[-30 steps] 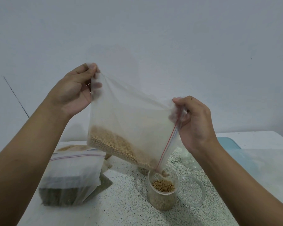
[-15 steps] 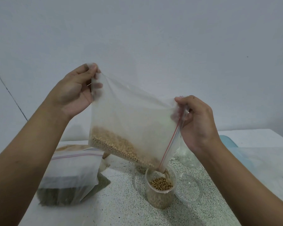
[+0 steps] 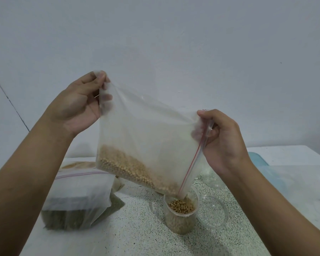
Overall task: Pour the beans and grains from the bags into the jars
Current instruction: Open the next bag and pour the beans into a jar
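Tilted high: left hand (image 3: 80, 106) pinches bag (image 3: 146, 130) corner at 10 o'clock so beans (image 3: 129, 169) slide; right hand (image 3: 223, 143) pinches zip edge over jar (image 3: 180, 222) (nearly full).

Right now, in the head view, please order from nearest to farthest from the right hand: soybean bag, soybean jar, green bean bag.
1. Soybean bag: pinched by the right hand.
2. Soybean jar: below, under the bag's lower corner.
3. Green bean bag: far left.
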Demonstrator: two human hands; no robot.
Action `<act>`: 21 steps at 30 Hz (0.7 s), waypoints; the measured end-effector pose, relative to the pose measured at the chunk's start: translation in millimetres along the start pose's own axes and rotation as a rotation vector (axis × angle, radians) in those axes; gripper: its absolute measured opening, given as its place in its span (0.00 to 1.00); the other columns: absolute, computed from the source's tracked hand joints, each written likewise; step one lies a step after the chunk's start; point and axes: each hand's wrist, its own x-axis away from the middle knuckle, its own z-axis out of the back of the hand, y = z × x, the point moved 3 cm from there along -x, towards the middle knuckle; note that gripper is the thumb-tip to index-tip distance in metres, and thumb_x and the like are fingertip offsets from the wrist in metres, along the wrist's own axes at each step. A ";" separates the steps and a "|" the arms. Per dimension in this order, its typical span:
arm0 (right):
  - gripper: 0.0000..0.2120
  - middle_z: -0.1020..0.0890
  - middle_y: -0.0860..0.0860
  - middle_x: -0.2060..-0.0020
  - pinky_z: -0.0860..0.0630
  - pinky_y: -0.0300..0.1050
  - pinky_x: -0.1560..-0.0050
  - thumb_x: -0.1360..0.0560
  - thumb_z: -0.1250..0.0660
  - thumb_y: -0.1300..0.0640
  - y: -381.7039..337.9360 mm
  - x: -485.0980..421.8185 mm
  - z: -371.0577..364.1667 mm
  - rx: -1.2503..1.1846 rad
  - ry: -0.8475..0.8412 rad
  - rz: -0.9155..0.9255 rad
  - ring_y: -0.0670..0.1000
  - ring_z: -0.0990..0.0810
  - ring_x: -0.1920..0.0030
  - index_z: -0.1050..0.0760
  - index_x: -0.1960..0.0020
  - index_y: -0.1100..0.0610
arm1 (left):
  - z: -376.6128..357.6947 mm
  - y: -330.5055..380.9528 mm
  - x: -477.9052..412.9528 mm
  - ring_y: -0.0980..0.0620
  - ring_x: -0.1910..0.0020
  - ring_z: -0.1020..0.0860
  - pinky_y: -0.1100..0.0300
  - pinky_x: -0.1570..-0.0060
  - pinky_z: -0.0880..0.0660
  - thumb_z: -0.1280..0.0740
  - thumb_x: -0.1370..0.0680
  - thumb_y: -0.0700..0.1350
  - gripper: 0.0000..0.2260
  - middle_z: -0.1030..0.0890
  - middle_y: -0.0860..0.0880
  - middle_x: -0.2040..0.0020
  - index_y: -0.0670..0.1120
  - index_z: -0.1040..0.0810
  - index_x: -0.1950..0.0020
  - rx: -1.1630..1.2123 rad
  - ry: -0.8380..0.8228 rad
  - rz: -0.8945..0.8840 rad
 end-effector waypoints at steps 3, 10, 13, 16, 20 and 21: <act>0.14 0.26 0.48 0.68 0.31 0.39 0.70 0.27 0.32 0.68 1.7 -0.1 -2.1 0.000 -0.010 -0.005 0.45 0.29 0.69 0.24 0.68 0.56 | 0.9 2.9 1.2 0.58 0.64 0.23 0.65 0.57 0.26 0.35 0.18 0.47 0.13 0.22 0.56 0.61 0.53 0.17 0.61 -0.009 0.007 -0.009; 0.13 0.27 0.49 0.68 0.32 0.38 0.71 0.27 0.32 0.68 4.1 -1.5 -5.6 -0.018 -0.018 -0.012 0.45 0.30 0.70 0.26 0.67 0.56 | 3.0 7.3 2.2 0.58 0.64 0.23 0.65 0.58 0.26 0.35 0.18 0.46 0.13 0.22 0.56 0.61 0.53 0.18 0.61 -0.026 0.022 -0.009; 0.11 0.27 0.49 0.68 0.32 0.39 0.70 0.27 0.32 0.67 5.2 -3.3 -6.0 -0.010 -0.012 -0.009 0.46 0.30 0.69 0.26 0.66 0.57 | 4.1 8.6 1.6 0.58 0.64 0.23 0.65 0.58 0.26 0.35 0.18 0.46 0.13 0.22 0.56 0.61 0.53 0.18 0.62 -0.037 0.029 -0.007; 0.10 0.27 0.50 0.67 0.32 0.40 0.69 0.27 0.31 0.67 6.5 -5.4 -5.9 -0.001 -0.010 -0.001 0.47 0.30 0.68 0.27 0.65 0.57 | 6.0 10.7 0.0 0.58 0.63 0.23 0.65 0.57 0.26 0.35 0.18 0.47 0.13 0.22 0.56 0.60 0.53 0.17 0.61 -0.028 0.029 -0.003; 0.08 0.26 0.50 0.65 0.31 0.40 0.69 0.30 0.29 0.66 7.1 -9.3 -5.7 0.003 -0.031 0.004 0.47 0.29 0.67 0.27 0.63 0.58 | 6.9 12.1 -2.2 0.58 0.63 0.23 0.65 0.56 0.26 0.35 0.18 0.46 0.12 0.22 0.56 0.59 0.53 0.17 0.60 -0.017 0.031 0.000; 0.09 0.26 0.50 0.65 0.31 0.40 0.69 0.30 0.29 0.66 6.8 -10.2 -5.4 0.007 -0.026 0.006 0.47 0.29 0.67 0.28 0.63 0.57 | 6.4 12.4 -2.2 0.59 0.63 0.22 0.65 0.56 0.26 0.35 0.18 0.46 0.13 0.21 0.56 0.59 0.53 0.17 0.61 -0.010 0.031 0.002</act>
